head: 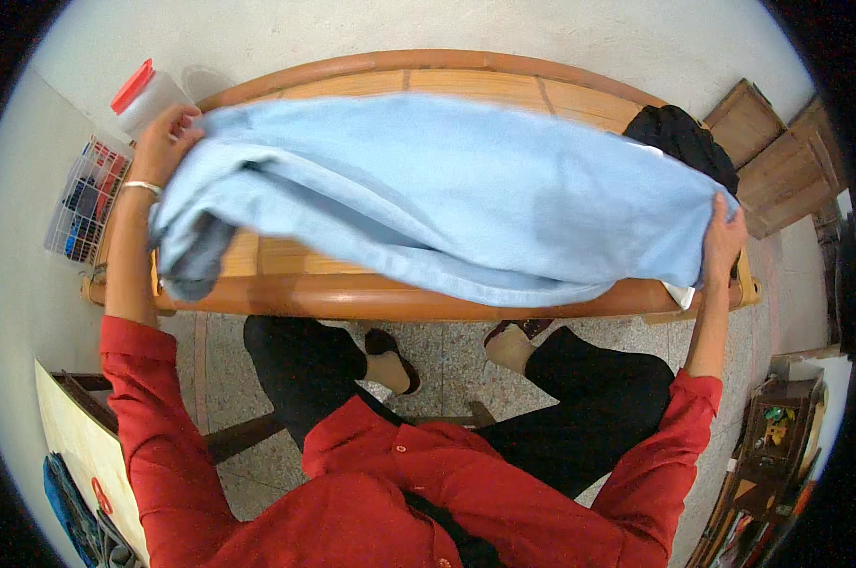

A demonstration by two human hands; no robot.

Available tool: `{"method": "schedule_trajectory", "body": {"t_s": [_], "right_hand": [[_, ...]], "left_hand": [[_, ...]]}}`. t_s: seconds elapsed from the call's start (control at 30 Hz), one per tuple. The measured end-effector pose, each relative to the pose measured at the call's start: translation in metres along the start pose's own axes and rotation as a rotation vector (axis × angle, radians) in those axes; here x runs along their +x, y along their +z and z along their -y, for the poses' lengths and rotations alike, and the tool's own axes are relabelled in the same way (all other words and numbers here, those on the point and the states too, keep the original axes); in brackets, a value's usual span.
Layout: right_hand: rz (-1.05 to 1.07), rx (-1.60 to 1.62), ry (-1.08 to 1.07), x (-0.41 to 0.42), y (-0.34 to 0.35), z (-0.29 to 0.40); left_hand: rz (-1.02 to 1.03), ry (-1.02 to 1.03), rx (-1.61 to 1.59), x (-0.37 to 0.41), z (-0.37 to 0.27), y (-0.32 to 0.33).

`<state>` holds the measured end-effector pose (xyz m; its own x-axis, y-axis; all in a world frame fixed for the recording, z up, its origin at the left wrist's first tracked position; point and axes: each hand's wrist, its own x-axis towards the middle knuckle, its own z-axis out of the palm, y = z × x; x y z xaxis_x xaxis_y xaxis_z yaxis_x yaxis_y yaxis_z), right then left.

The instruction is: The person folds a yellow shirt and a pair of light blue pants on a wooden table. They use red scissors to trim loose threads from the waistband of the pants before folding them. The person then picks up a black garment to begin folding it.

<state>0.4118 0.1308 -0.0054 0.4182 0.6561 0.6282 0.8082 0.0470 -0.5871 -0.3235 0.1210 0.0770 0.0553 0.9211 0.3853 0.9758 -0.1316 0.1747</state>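
Note:
A light-blue denim garment (414,170), which looks like a pair of jeans, is stretched lengthwise across the bamboo bench (314,295). Its left corner is gripped by my left hand (169,138), near a clear jar with a red lid. My right hand (724,238) grasps the opposite end at the bench's right side. Loose folds run along the near edge, and a rolled, greyish end hangs below my left hand. The cloth is slightly blurred and hides most of the bench top. Whether it rests on the bench or hovers above it, I cannot tell.
The red-lidded jar (147,99) stands at the back left, above a white wire basket (87,202) of items. Black cloth (680,138) lies at the bench's right end. Wooden panels (776,156) lean beyond it. Red-handled scissors (101,495) lie on a board at lower left.

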Motion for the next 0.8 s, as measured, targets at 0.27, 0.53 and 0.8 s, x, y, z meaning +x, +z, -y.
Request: {"method": "schedule_trajectory", "body": {"t_s": [0.27,0.53,0.8], "right_hand": [[0.111,-0.146,0.081,-0.003,0.018,-0.047],[0.15,-0.101,0.105,-0.005,0.015,-0.062],[0.153,0.045,0.193,-0.004,0.014,-0.068]], "left_hand": [[0.301,0.005,-0.184,-0.081,-0.047,0.095],[0.148,-0.72,-0.299,-0.146,0.015,0.131],[0.117,-0.555,-1.037,-0.122,0.004,0.091]]}}
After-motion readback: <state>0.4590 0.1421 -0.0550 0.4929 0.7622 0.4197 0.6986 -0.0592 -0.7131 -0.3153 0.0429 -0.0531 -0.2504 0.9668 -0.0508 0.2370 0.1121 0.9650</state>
